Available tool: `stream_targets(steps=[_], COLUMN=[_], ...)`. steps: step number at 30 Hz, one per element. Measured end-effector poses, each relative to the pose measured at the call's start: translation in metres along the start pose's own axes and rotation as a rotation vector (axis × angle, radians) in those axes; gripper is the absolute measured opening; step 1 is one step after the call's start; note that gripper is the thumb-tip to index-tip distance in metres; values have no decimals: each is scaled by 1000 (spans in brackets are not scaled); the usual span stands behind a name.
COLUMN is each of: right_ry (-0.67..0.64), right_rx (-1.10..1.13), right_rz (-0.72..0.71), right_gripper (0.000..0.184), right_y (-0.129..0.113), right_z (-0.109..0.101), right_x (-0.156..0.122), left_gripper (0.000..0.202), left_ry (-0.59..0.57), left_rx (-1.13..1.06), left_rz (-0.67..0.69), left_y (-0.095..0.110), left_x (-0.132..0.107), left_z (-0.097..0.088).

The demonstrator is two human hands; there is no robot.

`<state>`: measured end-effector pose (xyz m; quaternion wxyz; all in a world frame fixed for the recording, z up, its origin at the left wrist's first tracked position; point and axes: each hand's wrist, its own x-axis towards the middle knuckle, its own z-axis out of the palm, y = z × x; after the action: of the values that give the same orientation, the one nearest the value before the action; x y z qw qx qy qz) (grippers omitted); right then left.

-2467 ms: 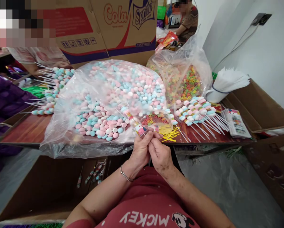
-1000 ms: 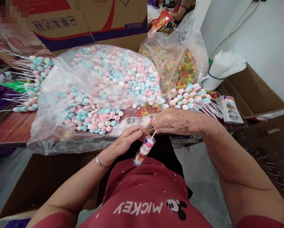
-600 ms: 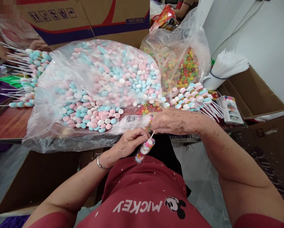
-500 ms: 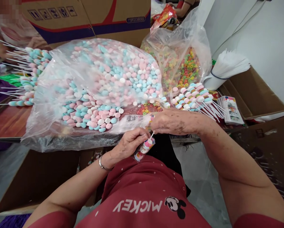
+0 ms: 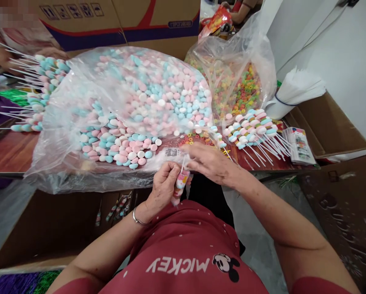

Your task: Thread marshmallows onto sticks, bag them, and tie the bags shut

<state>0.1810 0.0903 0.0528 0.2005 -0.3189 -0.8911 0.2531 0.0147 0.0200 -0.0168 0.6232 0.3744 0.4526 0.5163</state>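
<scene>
From the head camera, I am holding a wrapped candy skewer in my left hand, fingers curled tight around its clear printed sleeve, just below the table edge and above my red shirt. My right hand is pinching the skewer's thin white stick where it is poking up out of the sleeve, thumb and fingertips closed on it. Both hands are meeting just in front of the big clear bag of pink, blue and white candies, which is lying open on the table. Beside that bag, to the right, a second bag of coloured candy rings is standing, and a pile of unwrapped skewers is lying in front of it with sticks fanning toward a stack of printed sleeves. Another heap of skewers is resting at the far left, near a co-worker's arm. A white bundle of sticks is leaning by the wall.
</scene>
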Motion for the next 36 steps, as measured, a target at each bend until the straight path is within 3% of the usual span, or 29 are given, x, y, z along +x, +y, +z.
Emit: stream_targets(steps=[2, 4, 7, 10, 13, 17, 20, 23, 26, 31, 36], right_ry=[182, 175, 164, 269, 315, 298, 216, 144, 190, 303, 327], right_rx=[136, 208, 309, 418, 486, 578, 670, 527, 290, 68, 118], right_rz=[191, 306, 332, 311, 249, 175, 154, -5, -166, -334, -185], right_gripper=[38, 50, 23, 16, 16, 15, 26, 25, 25, 30, 27], right_y=[-2, -6, -11, -11, -8, -1, 5, 8, 7, 4, -1], right_z=[9, 21, 41, 52, 56, 58, 59, 58, 58, 61, 70], right_x=[-11, -21, -29, -32, -35, -40, -43, -45, -47, -50, -56], left_gripper=[30, 29, 31, 31, 38, 30, 28, 23, 24, 38, 38], left_ry=[71, 115, 146, 112, -28, -172, -250, -386, -576, -743, -695], left_rx=[27, 124, 246, 116, -47, -47, -74, -116, -193, -236, 13], left_rz=[84, 227, 382, 191, -55, -94, -194, -369, -516, -581, -563], left_y=[6, 12, 14, 9, 3, 4, 10, 13, 10, 7, 17], left_x=[2, 4, 5, 5, 4, 2, 3, 5, 8, 7, 6], left_z=[4, 8, 13, 12, 5, -5, -8, -10, -15, -25, -25])
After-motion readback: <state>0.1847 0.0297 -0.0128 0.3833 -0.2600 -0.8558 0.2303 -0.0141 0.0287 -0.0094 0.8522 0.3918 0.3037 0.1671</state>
